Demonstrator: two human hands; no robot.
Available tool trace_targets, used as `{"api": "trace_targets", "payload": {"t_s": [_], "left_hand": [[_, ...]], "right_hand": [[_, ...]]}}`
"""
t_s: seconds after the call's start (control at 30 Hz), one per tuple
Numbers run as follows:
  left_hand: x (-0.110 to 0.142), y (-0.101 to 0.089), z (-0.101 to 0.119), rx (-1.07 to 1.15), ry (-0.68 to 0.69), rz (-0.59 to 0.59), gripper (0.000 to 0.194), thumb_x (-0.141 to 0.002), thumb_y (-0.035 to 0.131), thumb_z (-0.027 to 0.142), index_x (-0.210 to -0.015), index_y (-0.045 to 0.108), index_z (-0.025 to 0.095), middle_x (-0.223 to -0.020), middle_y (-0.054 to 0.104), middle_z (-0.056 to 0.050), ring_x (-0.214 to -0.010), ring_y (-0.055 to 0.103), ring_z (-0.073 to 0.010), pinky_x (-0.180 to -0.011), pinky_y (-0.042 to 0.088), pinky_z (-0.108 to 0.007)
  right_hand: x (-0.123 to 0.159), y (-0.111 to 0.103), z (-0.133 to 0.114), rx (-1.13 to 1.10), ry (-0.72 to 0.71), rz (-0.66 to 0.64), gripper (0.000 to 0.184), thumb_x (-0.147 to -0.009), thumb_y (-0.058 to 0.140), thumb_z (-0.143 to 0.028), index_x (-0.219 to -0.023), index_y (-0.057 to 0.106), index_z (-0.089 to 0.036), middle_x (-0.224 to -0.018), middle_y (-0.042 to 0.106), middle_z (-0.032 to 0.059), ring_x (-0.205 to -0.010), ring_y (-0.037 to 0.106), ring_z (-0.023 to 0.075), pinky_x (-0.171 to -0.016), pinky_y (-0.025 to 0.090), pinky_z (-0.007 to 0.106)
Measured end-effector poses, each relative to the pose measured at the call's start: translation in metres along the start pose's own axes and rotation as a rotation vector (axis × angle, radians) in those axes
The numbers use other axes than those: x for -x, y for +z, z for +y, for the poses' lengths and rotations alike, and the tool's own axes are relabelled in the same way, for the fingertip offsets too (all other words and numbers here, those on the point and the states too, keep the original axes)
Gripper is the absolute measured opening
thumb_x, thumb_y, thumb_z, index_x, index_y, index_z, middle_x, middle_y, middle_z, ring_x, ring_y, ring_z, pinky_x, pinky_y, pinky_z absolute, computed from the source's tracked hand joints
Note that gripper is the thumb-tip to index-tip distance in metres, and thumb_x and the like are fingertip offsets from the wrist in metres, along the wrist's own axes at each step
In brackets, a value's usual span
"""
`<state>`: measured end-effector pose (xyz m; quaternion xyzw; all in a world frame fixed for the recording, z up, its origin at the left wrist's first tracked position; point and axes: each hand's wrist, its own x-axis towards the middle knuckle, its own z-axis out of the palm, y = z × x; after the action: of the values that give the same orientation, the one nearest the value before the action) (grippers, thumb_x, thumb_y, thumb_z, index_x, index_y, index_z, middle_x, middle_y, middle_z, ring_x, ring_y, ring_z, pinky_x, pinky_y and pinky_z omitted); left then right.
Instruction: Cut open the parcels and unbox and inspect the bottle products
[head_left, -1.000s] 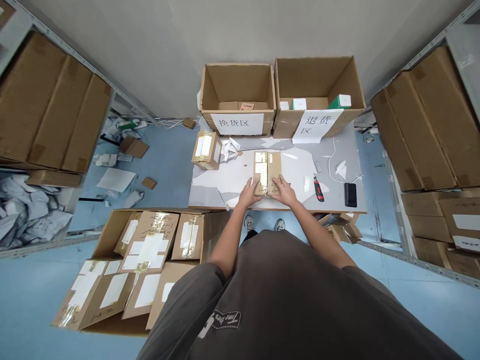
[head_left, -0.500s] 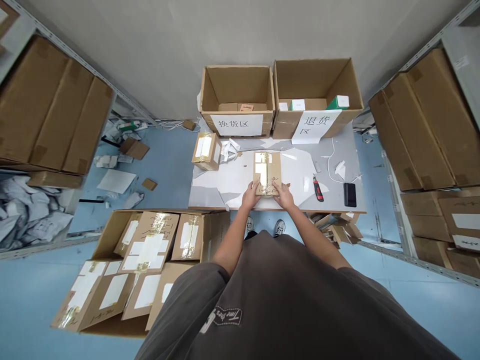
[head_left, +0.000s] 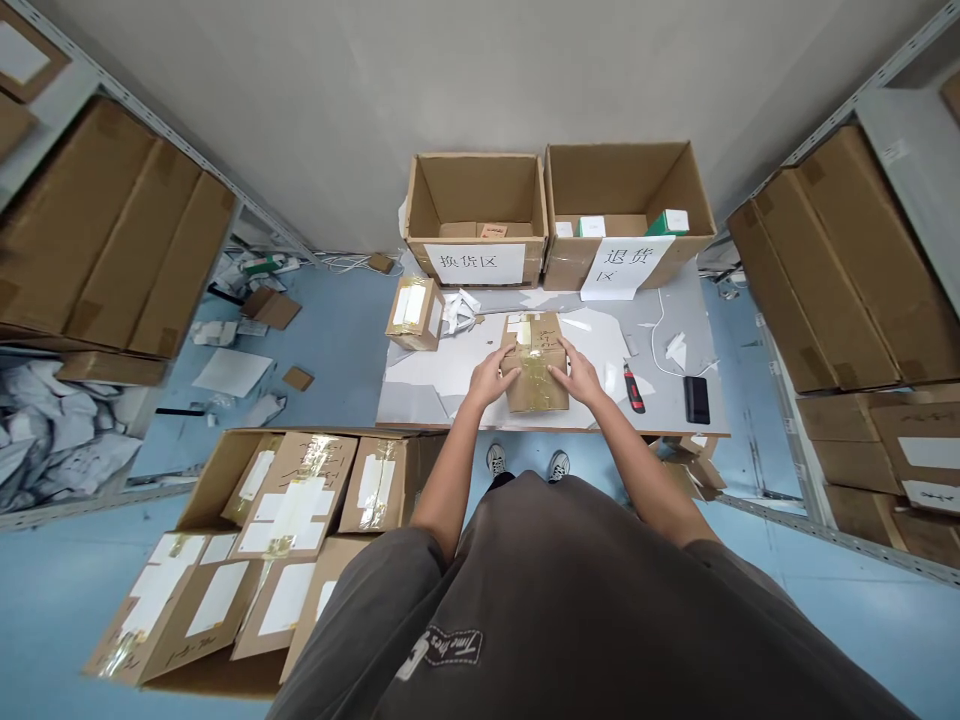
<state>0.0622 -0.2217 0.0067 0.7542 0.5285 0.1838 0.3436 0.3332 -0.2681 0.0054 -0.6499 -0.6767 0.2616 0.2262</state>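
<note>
A small brown cardboard box (head_left: pixel 537 368) stands at the front middle of the table, between my two hands. Shiny tape runs across it, with white labels and dark handwriting towards its far end. My left hand (head_left: pixel 492 378) grips the left side, thumb on the near part and fingers further back. On the opposite side my right hand (head_left: pixel 580 374) holds it the same way. A red and black box cutter (head_left: pixel 634 388) lies to the right of my right hand. Left of the box sit crumpled white paper (head_left: pixel 460 311) and another taped carton (head_left: pixel 415 312).
Two open cartons with paper signs, a left one (head_left: pixel 480 262) and a right one (head_left: pixel 628 266), stand at the table's back. A black phone-like object (head_left: pixel 697 400) lies at right. A large carton (head_left: pixel 202 497) of parcels is at lower left. Shelves with boxes flank both sides.
The box has been turned over between my hands, so a broad taped face now shows towards me. Both hands have shifted from its near corners up along its sides.
</note>
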Motion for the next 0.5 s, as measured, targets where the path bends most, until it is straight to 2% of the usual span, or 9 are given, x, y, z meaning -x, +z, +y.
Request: {"api": "trace_targets", "payload": {"t_s": [0.1, 0.17, 0.23, 0.3, 0.4, 0.5], "left_hand": [[-0.023, -0.013, 0.004, 0.002, -0.062, 0.002, 0.076, -0.097, 0.068, 0.044, -0.166, 0.041, 0.031, -0.139, 0.072, -0.006, -0.102, 0.072, -0.0249, -0.1, 0.054, -0.036], [-0.041, -0.015, 0.005, 0.003, -0.114, -0.003, 0.077, -0.095, 0.07, 0.046, -0.165, 0.043, 0.029, -0.125, 0.077, -0.006, -0.098, 0.072, -0.0254, -0.098, 0.054, -0.036], [-0.059, -0.011, 0.004, 0.036, -0.156, 0.023, 0.076, -0.096, 0.068, 0.047, -0.164, 0.044, 0.027, -0.123, 0.077, -0.007, -0.096, 0.072, -0.0247, -0.098, 0.054, -0.037], [-0.075, -0.003, 0.001, 0.099, -0.164, 0.051, 0.08, -0.096, 0.067, 0.047, -0.168, 0.038, 0.026, -0.133, 0.073, -0.009, -0.098, 0.071, -0.0235, -0.1, 0.053, -0.038], [-0.086, 0.012, -0.004, 0.194, -0.07, 0.039, 0.094, -0.093, 0.071, 0.045, -0.173, 0.026, 0.029, -0.16, 0.056, -0.012, -0.116, 0.068, -0.026, -0.107, 0.053, -0.04], [-0.086, 0.025, -0.007, 0.18, -0.035, 0.037, 0.08, -0.097, 0.067, 0.045, -0.169, 0.038, 0.028, -0.172, 0.04, -0.012, -0.147, 0.051, -0.0332, -0.118, 0.046, -0.044]], "right_hand": [[-0.027, -0.014, -0.002, -0.019, 0.024, -0.028, 0.089, -0.101, 0.057, -0.054, -0.175, 0.015, -0.026, -0.147, 0.067, 0.0119, -0.125, 0.067, 0.0372, -0.104, 0.057, 0.052], [-0.045, -0.015, 0.002, -0.005, 0.072, -0.072, 0.091, -0.101, 0.056, -0.057, -0.175, 0.016, -0.023, -0.133, 0.074, 0.0126, -0.113, 0.072, 0.0371, -0.098, 0.059, 0.051], [-0.062, -0.013, 0.01, 0.005, 0.131, -0.085, 0.091, -0.101, 0.054, -0.058, -0.175, 0.016, -0.02, -0.124, 0.077, 0.0127, -0.105, 0.074, 0.036, -0.096, 0.059, 0.049], [-0.079, -0.008, 0.019, 0.002, 0.184, -0.051, 0.09, -0.103, 0.05, -0.059, -0.175, 0.015, -0.019, -0.123, 0.078, 0.0126, -0.106, 0.074, 0.0357, -0.097, 0.059, 0.049], [-0.097, 0.001, 0.031, -0.01, 0.222, 0.082, 0.081, -0.105, 0.044, -0.059, -0.174, 0.02, -0.022, -0.14, 0.072, 0.014, -0.122, 0.069, 0.0366, -0.106, 0.055, 0.051], [-0.104, 0.01, 0.039, -0.031, 0.143, 0.166, 0.074, -0.105, 0.045, -0.058, -0.169, 0.033, -0.023, -0.158, 0.058, 0.0144, -0.139, 0.059, 0.0356, -0.118, 0.048, 0.054]]}}
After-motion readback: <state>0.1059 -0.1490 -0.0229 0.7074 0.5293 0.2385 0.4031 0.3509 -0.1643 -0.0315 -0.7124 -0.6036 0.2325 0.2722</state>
